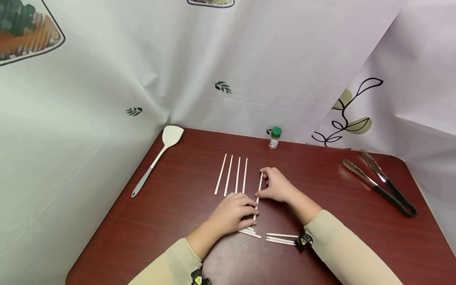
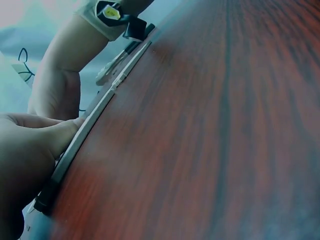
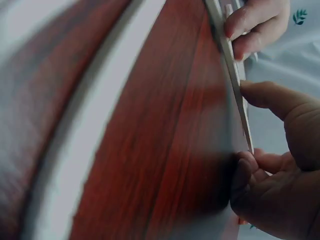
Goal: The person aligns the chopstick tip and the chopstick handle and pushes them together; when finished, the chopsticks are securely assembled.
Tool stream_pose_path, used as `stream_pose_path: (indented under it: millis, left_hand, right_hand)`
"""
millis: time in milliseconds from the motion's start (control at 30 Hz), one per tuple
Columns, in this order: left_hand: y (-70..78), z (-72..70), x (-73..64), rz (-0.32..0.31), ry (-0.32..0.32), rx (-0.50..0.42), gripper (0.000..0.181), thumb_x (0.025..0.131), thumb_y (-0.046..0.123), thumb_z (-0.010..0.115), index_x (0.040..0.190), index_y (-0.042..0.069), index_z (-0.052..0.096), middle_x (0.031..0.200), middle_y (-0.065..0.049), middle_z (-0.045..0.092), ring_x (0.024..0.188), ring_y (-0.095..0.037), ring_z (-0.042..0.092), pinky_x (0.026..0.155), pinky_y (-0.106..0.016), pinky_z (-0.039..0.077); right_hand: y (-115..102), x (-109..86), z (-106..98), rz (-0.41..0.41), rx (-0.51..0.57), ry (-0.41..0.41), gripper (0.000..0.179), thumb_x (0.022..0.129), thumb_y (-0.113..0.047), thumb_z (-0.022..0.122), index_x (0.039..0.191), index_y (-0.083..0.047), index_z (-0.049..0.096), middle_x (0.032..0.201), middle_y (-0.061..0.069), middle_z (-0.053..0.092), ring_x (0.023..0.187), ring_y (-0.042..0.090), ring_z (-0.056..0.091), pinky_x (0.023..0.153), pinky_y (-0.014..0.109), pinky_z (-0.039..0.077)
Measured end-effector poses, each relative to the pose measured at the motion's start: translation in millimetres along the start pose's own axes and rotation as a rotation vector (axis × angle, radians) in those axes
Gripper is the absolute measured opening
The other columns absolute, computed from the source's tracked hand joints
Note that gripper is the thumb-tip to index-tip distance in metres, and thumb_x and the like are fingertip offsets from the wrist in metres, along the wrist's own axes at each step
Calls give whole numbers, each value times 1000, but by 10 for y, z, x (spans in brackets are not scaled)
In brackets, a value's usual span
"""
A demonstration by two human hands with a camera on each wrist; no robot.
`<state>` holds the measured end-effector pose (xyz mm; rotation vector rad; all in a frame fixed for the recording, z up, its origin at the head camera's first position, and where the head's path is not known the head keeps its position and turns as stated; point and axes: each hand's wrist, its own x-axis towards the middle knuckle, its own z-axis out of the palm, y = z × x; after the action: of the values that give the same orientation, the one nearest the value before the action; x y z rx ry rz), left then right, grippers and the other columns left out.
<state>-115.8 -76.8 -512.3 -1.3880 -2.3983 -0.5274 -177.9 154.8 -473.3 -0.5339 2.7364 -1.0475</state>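
A slim white chopstick lies slanted on the table between both hands. My right hand holds its upper part, the thumb at the side and the fingertips around the far end. My left hand has bent fingers on its lower part, near the thumb. Left of these, several chopsticks stand in a spaced row, roughly parallel; the left hand hides some lower ends. More chopsticks poke out from under the left hand, and a small group of chopsticks lies beside the right wrist.
A white spatula with a grey handle lies along the left edge. At the back stands a green-capped spice jar. Black-handled metal tongs lie spread at the right. Printed sheeting rises behind the dark red table.
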Motion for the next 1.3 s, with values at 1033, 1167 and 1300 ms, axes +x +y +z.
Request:
stream_pose_path:
  millis: [1033, 1167, 1300]
  left_hand:
    - [-86, -15, 93, -172, 1, 98, 22, 89, 38, 83, 105, 23, 80, 118, 7, 76, 116, -21, 65, 98, -43, 50]
    - [-104, -7, 106, -190, -7, 91, 21, 92, 35, 81, 108, 23, 80, 122, 7, 76, 119, -20, 64, 99, -42, 50]
    - [-117, 1, 118, -194, -6, 77, 20, 93, 32, 80, 111, 22, 80, 125, 6, 76, 121, -21, 63, 100, -43, 50]
  right_hand:
    - [-89, 227, 36, -202, -495, -33, 64, 94, -42, 79, 137, 4, 69, 147, 18, 63, 136, 34, 60, 108, 48, 51]
    - [-62, 263, 12, -172, -462, -51, 68, 93, -44, 80, 140, 5, 67, 150, 18, 60, 138, 35, 58, 111, 49, 48]
    - [-34, 275, -3, -146, -445, -54, 71, 94, -46, 80, 142, 4, 65, 153, 18, 58, 139, 36, 57, 112, 51, 47]
